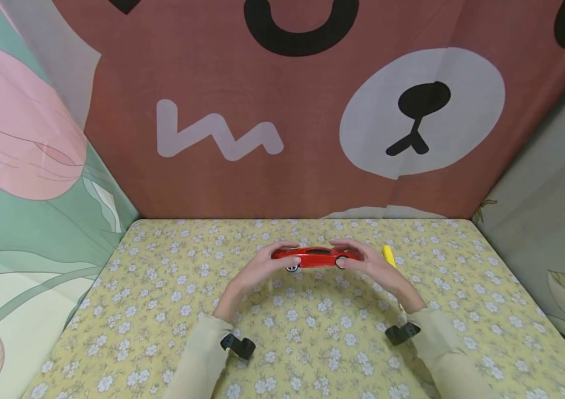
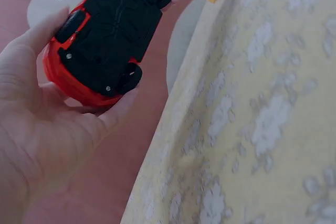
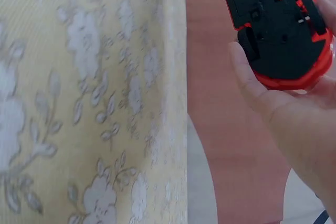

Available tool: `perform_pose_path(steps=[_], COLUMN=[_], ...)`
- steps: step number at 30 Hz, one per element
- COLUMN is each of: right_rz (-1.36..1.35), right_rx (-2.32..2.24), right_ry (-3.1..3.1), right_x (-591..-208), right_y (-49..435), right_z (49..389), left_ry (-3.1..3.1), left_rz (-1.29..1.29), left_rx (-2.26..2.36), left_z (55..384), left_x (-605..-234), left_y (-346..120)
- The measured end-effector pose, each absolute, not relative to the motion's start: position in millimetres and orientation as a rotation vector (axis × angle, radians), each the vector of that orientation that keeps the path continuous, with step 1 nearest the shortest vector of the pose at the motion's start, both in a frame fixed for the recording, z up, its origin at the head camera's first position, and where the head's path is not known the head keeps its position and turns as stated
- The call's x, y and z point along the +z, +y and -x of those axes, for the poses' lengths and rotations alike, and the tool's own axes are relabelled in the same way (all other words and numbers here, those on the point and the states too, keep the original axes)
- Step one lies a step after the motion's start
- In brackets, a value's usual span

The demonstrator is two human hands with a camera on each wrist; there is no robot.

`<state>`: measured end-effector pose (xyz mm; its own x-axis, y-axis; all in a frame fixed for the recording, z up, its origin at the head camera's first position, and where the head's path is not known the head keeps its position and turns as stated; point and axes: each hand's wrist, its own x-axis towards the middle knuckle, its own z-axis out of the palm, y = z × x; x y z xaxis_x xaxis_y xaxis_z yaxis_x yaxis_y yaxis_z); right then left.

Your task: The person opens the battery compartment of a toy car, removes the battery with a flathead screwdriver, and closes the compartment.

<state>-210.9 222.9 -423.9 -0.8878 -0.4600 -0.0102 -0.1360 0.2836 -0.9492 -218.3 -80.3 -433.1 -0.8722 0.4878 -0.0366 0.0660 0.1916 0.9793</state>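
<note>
A red toy car [image 1: 318,257] is held up above the table, side on to the head view. My left hand [image 1: 264,263] grips one end of it, thumb on the near side and fingers over the far side. At the other end my right hand [image 1: 366,261] holds it the same way, thumb by a wheel. Both wrist views show the car's black underside [image 2: 118,24], with screws and wheels. In the right wrist view, the right hand's thumb lies along the car's edge. Parts of the fingers are hidden behind the car.
Beyond the right hand a yellow stick-like object [image 1: 388,255] lies on the table, partly hidden by the wrist. A yellow flowered cloth [image 1: 292,343] covers the table. Printed curtains [image 1: 222,188] stand along the back and both sides.
</note>
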Motion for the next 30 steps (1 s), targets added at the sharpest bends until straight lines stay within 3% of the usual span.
perform_pose_path(steps=[23, 30], right_rz=[0.271, 0.259], right_rx=[-1.9, -1.816], right_ry=[2.163, 2.286], right_x=[-399, -400], right_y=[210, 210], right_z=[207, 206], left_ry=[2.141, 2.103], left_rz=[-0.171, -0.183], left_rx=[1.874, 1.899], left_z=[215, 214], left_x=[-412, -413], left_y=[-61, -62])
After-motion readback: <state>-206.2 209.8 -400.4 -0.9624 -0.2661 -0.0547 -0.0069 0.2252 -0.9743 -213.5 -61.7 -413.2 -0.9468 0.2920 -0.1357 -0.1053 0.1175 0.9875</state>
